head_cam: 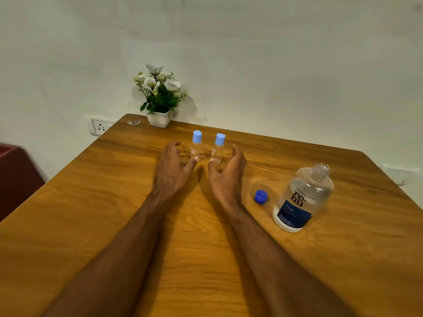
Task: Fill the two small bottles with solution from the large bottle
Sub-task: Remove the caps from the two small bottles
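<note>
A wooden table [297, 259] filled the lower frame below a pale wall [274, 65]; both hands, left hand [170, 167] and right hand [227, 173], hovered unclenched, grasping nothing, beside two capped small bottles [196, 146].

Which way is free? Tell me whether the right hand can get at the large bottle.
Probably yes. The right hand is open by the small bottles, and the large bottle stands uncapped to its right; only the loose blue cap lies between, low on the table.

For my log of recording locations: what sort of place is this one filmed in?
Probably a room in a home: a wooden table pushed against a plain painted wall, a small potted flower arrangement at its far edge, and a wall socket beside the table corner. Nothing suggests a lab or workshop.
</note>
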